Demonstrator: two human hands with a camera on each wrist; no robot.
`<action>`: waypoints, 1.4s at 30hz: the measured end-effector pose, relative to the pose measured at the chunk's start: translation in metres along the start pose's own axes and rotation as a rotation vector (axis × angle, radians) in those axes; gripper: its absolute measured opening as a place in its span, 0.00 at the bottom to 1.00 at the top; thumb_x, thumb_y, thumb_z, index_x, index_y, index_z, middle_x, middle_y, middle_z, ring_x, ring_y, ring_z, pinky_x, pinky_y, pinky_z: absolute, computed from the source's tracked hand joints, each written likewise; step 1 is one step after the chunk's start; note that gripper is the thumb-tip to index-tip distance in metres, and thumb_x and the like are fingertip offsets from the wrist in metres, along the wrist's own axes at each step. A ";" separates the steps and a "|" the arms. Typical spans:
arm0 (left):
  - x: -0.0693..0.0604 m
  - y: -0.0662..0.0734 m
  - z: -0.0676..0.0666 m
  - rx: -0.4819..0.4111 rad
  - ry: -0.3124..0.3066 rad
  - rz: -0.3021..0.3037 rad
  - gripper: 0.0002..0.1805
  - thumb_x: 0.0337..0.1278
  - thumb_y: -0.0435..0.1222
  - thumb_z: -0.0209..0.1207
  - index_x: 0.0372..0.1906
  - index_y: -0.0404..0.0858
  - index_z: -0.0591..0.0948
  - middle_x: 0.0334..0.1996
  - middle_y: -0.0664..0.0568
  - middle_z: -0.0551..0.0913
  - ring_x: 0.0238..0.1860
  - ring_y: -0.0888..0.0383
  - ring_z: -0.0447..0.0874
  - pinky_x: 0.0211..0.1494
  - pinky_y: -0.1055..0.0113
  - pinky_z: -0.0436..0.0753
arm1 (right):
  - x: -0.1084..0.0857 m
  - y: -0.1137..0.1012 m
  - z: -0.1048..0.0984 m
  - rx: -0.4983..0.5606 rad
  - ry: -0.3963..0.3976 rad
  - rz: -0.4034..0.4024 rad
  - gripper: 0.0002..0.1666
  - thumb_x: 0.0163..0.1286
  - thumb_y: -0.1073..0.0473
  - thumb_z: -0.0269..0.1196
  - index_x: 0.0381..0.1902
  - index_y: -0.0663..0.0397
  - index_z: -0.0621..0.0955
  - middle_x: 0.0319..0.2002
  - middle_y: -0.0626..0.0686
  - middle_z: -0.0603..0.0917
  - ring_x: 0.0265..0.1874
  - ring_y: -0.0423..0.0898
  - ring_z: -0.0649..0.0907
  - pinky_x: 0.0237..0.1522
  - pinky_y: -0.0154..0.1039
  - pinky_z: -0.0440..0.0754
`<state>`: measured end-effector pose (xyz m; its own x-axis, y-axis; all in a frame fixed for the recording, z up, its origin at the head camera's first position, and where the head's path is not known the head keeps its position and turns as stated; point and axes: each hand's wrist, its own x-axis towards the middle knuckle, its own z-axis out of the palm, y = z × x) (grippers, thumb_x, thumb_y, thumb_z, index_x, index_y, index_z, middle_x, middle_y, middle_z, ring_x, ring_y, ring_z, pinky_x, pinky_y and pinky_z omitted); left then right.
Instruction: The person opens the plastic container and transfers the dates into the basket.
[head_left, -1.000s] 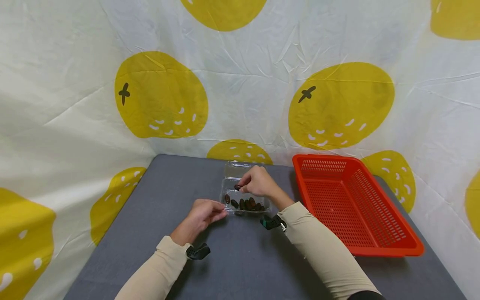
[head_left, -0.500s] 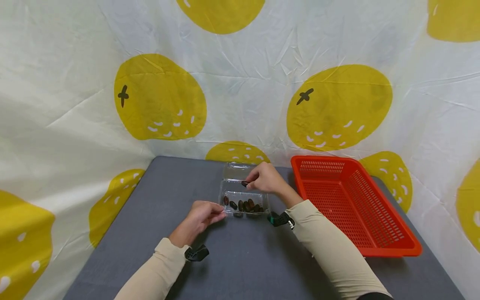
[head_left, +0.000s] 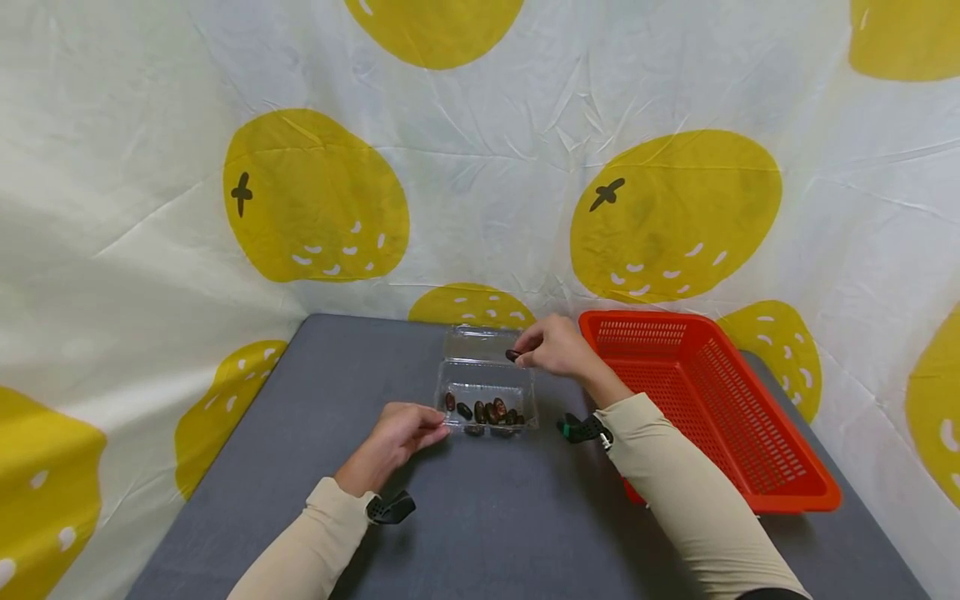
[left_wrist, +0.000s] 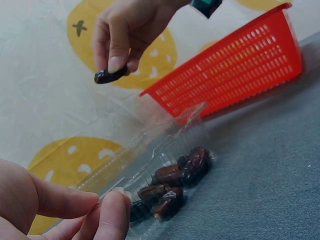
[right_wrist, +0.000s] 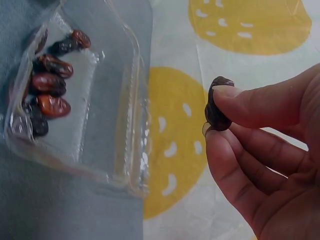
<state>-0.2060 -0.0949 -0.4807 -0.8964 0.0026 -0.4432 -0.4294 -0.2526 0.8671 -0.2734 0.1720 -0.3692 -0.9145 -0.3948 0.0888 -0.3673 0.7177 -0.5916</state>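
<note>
A clear plastic box [head_left: 486, 372] with its lid folded back holds several dark brown dates [head_left: 480, 412] along its near side. At the box's near left corner my left hand [head_left: 397, 433] pinches the rim between thumb and fingers, seen close in the left wrist view. My right hand [head_left: 557, 346] is raised over the box's far right side and pinches one dark date [right_wrist: 218, 104] between thumb and fingertips. In the left wrist view that same date [left_wrist: 110, 75] hangs above the box, apart from it.
To the right of the box, a red perforated basket [head_left: 712, 400] stands on the grey table [head_left: 465, 525], partly covered by the right forearm. Behind the table hangs a white cloth [head_left: 480, 208] printed with yellow fruit shapes.
My right hand has moved right and away from me, carrying the date from above the box's middle to its far right side. The left hand has stayed at the corner.
</note>
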 end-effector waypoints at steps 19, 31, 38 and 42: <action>0.003 -0.002 -0.003 -0.003 -0.002 0.001 0.13 0.58 0.18 0.62 0.49 0.17 0.82 0.28 0.43 0.86 0.27 0.57 0.88 0.35 0.69 0.92 | -0.012 0.032 -0.033 0.088 0.052 0.052 0.07 0.61 0.65 0.74 0.38 0.60 0.91 0.33 0.56 0.92 0.31 0.46 0.84 0.35 0.37 0.83; 0.001 -0.002 -0.001 0.012 0.001 0.001 0.14 0.59 0.19 0.63 0.50 0.16 0.82 0.28 0.44 0.86 0.27 0.58 0.88 0.35 0.70 0.92 | -0.019 0.057 -0.048 0.068 0.082 0.068 0.08 0.62 0.64 0.73 0.39 0.60 0.90 0.32 0.56 0.91 0.30 0.45 0.83 0.35 0.37 0.82; 0.002 -0.004 0.000 0.005 0.008 0.003 0.15 0.59 0.18 0.62 0.51 0.16 0.82 0.29 0.42 0.86 0.27 0.58 0.88 0.36 0.69 0.92 | -0.025 0.068 -0.056 0.052 0.099 0.113 0.12 0.62 0.63 0.73 0.43 0.60 0.90 0.36 0.56 0.92 0.32 0.45 0.85 0.38 0.37 0.84; 0.003 -0.004 0.000 0.015 0.015 0.002 0.14 0.60 0.19 0.63 0.51 0.16 0.82 0.29 0.42 0.87 0.27 0.58 0.88 0.35 0.69 0.92 | -0.027 0.073 -0.061 0.044 0.101 0.130 0.12 0.62 0.63 0.73 0.44 0.61 0.90 0.36 0.57 0.92 0.32 0.46 0.85 0.37 0.37 0.85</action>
<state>-0.2066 -0.0941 -0.4855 -0.8956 -0.0122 -0.4447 -0.4293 -0.2384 0.8711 -0.2857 0.2703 -0.3659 -0.9670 -0.2390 0.0882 -0.2391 0.7322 -0.6377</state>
